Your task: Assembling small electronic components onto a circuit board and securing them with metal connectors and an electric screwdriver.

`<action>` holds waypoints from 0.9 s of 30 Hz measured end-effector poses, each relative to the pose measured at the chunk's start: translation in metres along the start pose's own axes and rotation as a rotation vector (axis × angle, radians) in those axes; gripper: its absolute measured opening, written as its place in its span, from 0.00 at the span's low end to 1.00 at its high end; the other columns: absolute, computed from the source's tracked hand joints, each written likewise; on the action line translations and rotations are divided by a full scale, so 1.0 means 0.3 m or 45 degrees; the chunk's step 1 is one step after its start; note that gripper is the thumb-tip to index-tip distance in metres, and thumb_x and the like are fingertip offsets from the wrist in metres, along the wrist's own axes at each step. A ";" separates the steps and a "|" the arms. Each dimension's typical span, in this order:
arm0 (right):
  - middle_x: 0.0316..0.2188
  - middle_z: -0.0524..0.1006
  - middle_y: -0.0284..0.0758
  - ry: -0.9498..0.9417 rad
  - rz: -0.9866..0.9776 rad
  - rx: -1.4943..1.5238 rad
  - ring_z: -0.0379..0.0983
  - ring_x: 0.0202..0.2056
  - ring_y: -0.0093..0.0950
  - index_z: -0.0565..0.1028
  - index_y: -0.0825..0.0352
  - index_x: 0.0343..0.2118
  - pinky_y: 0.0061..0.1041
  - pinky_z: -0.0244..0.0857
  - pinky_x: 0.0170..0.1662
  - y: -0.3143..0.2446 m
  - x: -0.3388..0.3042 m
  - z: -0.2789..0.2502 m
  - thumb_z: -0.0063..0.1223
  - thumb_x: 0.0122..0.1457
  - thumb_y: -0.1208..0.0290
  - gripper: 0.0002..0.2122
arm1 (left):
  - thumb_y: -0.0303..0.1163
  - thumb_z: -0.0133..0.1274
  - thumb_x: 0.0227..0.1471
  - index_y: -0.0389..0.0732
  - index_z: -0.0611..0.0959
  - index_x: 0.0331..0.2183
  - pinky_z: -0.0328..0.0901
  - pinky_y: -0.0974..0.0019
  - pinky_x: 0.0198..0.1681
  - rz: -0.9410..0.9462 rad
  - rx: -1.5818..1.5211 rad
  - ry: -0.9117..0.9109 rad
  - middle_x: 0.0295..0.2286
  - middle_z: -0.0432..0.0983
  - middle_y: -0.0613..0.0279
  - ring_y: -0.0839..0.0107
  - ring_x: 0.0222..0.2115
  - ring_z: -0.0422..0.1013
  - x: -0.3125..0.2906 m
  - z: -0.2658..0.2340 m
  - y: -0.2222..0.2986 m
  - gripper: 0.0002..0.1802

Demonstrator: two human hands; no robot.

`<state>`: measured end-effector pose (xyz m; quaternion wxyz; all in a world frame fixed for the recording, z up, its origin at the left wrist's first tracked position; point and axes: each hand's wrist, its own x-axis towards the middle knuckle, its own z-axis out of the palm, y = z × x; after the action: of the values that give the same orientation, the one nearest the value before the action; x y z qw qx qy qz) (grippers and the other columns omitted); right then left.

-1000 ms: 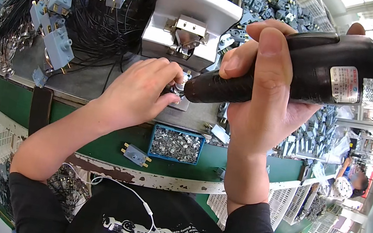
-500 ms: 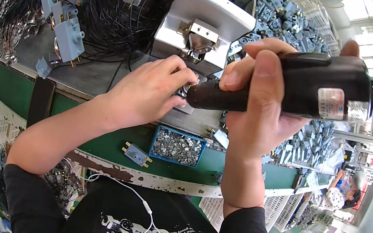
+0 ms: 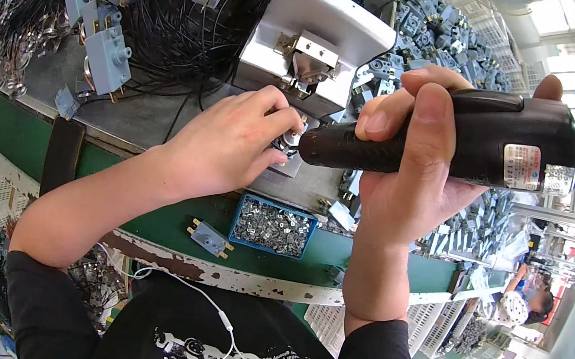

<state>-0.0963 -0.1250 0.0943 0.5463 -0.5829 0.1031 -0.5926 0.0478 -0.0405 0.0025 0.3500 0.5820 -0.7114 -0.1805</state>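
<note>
My right hand (image 3: 422,159) is wrapped round a black electric screwdriver (image 3: 485,139), held almost level, its narrower end toward my left hand. Close to that end, the fingers of my left hand (image 3: 230,137) are pinched round a small silvery part (image 3: 289,141) on a metal block in front of a white machine (image 3: 321,12). My fingers cover much of this part, and the tool's bit cannot be made out. The machine has a metal mechanism (image 3: 312,59) on its front, just beyond my left fingertips.
A blue tray (image 3: 236,218) of small metal pieces stands nearer me, beside a grey housing with brass terminals (image 3: 209,238). Grey housings (image 3: 107,61) with black wires (image 3: 174,41) lie at left; more housings (image 3: 430,40) are heaped beyond at right. Another person (image 3: 514,307) is far right.
My right hand has moved slightly to the right with the screwdriver, so its narrow end sits a little farther from my left fingers. My left hand has stayed nearly still.
</note>
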 end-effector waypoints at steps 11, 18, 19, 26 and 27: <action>0.36 0.80 0.42 -0.196 -0.008 -0.141 0.76 0.25 0.21 0.63 0.70 0.47 0.19 0.71 0.29 0.019 0.002 0.009 0.60 0.59 0.84 0.18 | 0.31 0.64 0.52 0.42 0.78 0.50 0.70 0.54 0.51 -0.018 0.099 -0.029 0.48 0.72 0.61 0.56 0.48 0.72 -0.001 -0.010 0.013 0.23; 0.39 0.79 0.48 -0.343 -0.010 -0.295 0.75 0.22 0.21 0.45 0.63 0.62 0.19 0.70 0.28 0.018 0.006 0.015 0.57 0.63 0.79 0.34 | 0.33 0.65 0.52 0.40 0.79 0.49 0.70 0.55 0.52 0.070 0.117 -0.025 0.48 0.72 0.61 0.57 0.49 0.72 -0.004 -0.002 -0.016 0.23; 0.40 0.79 0.48 -0.359 -0.015 -0.318 0.75 0.22 0.21 0.42 0.62 0.64 0.19 0.70 0.28 0.016 0.007 0.016 0.57 0.63 0.78 0.36 | 0.33 0.65 0.52 0.40 0.79 0.49 0.70 0.55 0.52 0.071 0.118 -0.025 0.48 0.72 0.61 0.57 0.49 0.72 -0.002 -0.001 -0.023 0.23; 0.30 0.79 0.45 -0.098 0.153 -0.425 0.68 0.18 0.21 0.52 0.71 0.67 0.22 0.68 0.26 -0.092 0.039 0.006 0.50 0.69 0.67 0.29 | 0.34 0.66 0.49 0.41 0.80 0.48 0.69 0.55 0.49 0.204 0.148 -0.227 0.47 0.76 0.63 0.58 0.46 0.75 0.006 -0.077 -0.022 0.23; 0.30 0.79 0.45 -0.080 0.160 -0.420 0.68 0.18 0.21 0.52 0.71 0.67 0.22 0.68 0.26 -0.116 0.051 -0.015 0.50 0.69 0.67 0.29 | 0.34 0.66 0.49 0.42 0.81 0.47 0.69 0.56 0.48 0.176 0.111 -0.248 0.46 0.77 0.63 0.59 0.45 0.75 -0.012 -0.094 -0.008 0.23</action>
<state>-0.1141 -0.1257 0.1283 0.4819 -0.6753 0.2181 -0.5140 0.0697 -0.0332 0.0195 0.2653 0.5259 -0.7877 -0.1804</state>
